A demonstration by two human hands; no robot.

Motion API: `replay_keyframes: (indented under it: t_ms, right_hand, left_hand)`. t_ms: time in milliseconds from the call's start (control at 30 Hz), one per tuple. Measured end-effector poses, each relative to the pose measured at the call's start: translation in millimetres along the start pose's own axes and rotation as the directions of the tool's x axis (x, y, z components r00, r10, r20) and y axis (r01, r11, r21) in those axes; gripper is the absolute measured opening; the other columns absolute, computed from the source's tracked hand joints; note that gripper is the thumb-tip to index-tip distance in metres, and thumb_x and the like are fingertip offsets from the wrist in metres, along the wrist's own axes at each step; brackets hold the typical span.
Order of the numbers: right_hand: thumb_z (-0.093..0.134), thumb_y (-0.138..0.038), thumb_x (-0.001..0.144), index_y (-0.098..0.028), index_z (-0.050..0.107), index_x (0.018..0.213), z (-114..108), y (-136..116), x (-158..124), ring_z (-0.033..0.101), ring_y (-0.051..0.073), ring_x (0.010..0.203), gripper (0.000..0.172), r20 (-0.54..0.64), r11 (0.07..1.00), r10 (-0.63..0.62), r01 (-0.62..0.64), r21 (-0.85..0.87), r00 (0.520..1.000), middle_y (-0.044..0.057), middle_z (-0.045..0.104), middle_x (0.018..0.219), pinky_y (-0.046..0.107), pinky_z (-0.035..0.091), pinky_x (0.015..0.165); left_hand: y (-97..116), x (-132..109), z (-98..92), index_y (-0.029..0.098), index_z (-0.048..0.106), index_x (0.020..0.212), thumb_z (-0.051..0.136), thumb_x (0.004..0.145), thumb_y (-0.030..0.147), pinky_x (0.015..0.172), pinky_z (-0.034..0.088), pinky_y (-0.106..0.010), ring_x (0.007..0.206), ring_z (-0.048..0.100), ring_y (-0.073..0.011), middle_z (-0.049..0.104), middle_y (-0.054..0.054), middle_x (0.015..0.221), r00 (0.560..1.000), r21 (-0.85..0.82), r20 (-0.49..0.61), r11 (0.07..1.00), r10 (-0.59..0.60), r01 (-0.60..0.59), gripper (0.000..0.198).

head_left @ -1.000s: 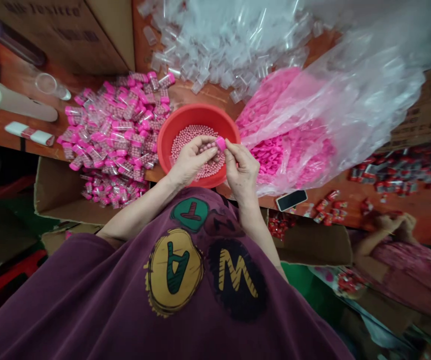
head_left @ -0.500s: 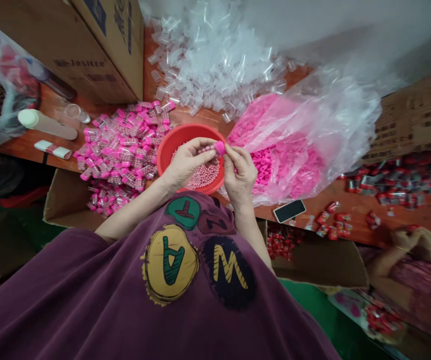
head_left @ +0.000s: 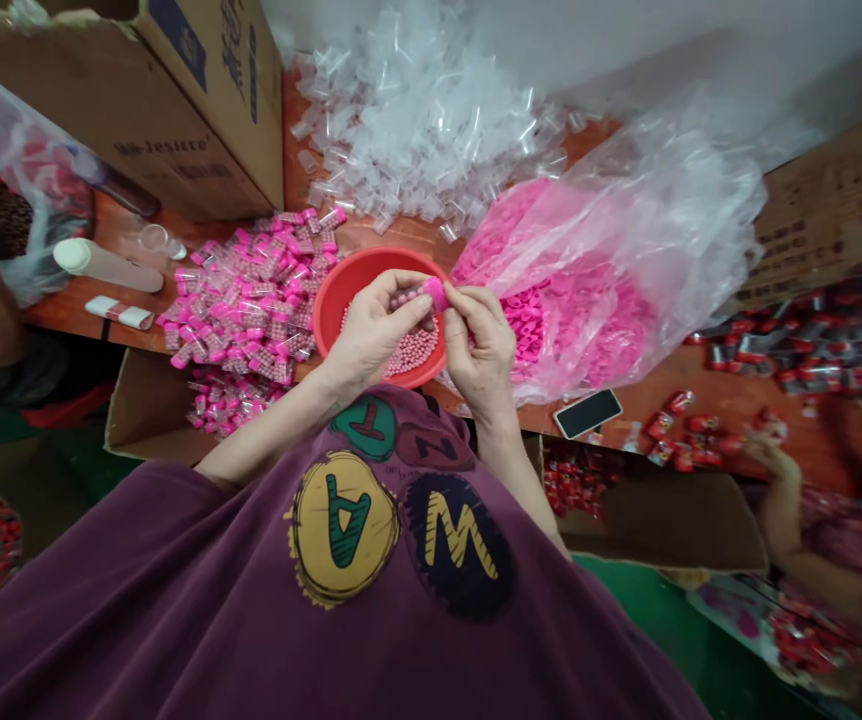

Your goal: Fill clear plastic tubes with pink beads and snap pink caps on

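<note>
holding a small bead-filled tube [head_left: 404, 297] over the red bowl [head_left: 330, 300], left hand [head_left: 375, 328] curled snugly round it. right hand [head_left: 482, 345] nearly closed, fingertips at the pink cap [head_left: 435, 292]; firm hold unclear. best: steady tube, cap pressed squarely, work kept above bowl.

One left hand [head_left: 371, 325] and one right hand [head_left: 485, 345]; one pink-capped vial [head_left: 433, 294] between their fingers. One red bowl [head_left: 332, 290]; its pink beads [head_left: 410, 352] are too many to count. One large heap of filled vials [head_left: 251, 290] and one of clear tubes [head_left: 431, 120], the pieces in each uncountable. One plastic bag [head_left: 690, 220], its pink caps [head_left: 525, 325] likewise. One smartphone [head_left: 588, 413]; one pale-lidded bottle [head_left: 120, 268]; at least four cardboard boxes [head_left: 146, 110]; at least two co-workers [head_left: 821, 570]; four large letters [head_left: 345, 520] on one purple shirt [head_left: 251, 600].
</note>
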State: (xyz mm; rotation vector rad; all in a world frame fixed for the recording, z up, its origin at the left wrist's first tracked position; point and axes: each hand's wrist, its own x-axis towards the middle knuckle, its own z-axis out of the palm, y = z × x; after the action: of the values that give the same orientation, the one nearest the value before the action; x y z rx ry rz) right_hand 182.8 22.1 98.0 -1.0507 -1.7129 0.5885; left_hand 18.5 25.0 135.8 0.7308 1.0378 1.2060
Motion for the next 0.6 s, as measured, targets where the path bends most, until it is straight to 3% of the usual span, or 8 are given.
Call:
replay_keyframes:
  t_ms: [167,300,400,500,600]
  right_hand:
    - [0.057,-0.037,0.112,-0.042,0.074,0.145,-20,4,-6,0.070,0.025,0.127,0.038,0.038,0.995,0.099,-0.100,0.024,0.994,0.006,0.068,0.131,0.053,0.066,0.111]
    - [0.061,-0.052,0.111,-0.037,0.058,0.158,-4,24,-11,0.073,0.023,0.113,0.049,-0.072,0.971,0.226,-0.218,0.102,0.971,0.007,0.071,0.127,0.047,0.070,0.099]
    - [0.060,-0.059,0.111,-0.032,0.061,0.151,9,30,-15,0.075,0.022,0.110,0.048,-0.082,0.964,0.245,-0.233,0.130,0.966,0.007,0.074,0.124,0.044,0.070,0.098]
    - [0.057,-0.056,0.113,-0.030,0.069,0.144,9,21,-16,0.074,0.025,0.119,0.042,0.017,0.972,0.229,-0.229,0.043,0.973,0.008,0.076,0.129,0.052,0.066,0.109]
    - [0.068,-0.054,0.107,-0.028,0.064,0.154,3,10,-16,0.068,0.032,0.133,0.054,0.168,0.976,0.189,-0.166,-0.143,0.967,0.012,0.072,0.141,0.063,0.058,0.120]
  left_hand:
    - [-4,-2,6.6,0.021,0.076,0.107,0.089,0.094,0.032,0.088,0.062,-0.030,0.085,0.073,-0.0127,0.078,-0.002,0.100,0.997,-0.037,0.076,0.999,-0.023,0.025,0.021]
    - [-16,1,-0.7,0.021,0.076,0.106,0.092,0.091,0.036,0.088,0.062,-0.030,0.085,0.074,-0.0131,0.080,-0.002,0.100,0.998,0.009,0.052,1.000,0.018,-0.018,0.027]
    - [-25,1,-8.1,0.020,0.077,0.103,0.096,0.086,0.038,0.084,0.063,-0.028,0.081,0.074,-0.0119,0.081,-0.002,0.098,0.999,0.009,0.041,1.000,0.018,-0.018,0.031]
    - [-34,2,-12.8,0.019,0.079,0.100,0.100,0.080,0.038,0.079,0.063,-0.027,0.078,0.073,-0.0117,0.082,-0.002,0.095,1.000,-0.018,0.005,0.999,-0.029,0.030,0.035]
    - [-41,3,-13.5,0.019,0.079,0.099,0.101,0.076,0.037,0.075,0.064,-0.027,0.076,0.073,-0.0121,0.082,-0.002,0.092,0.994,-0.046,-0.065,0.995,-0.093,0.090,0.036]
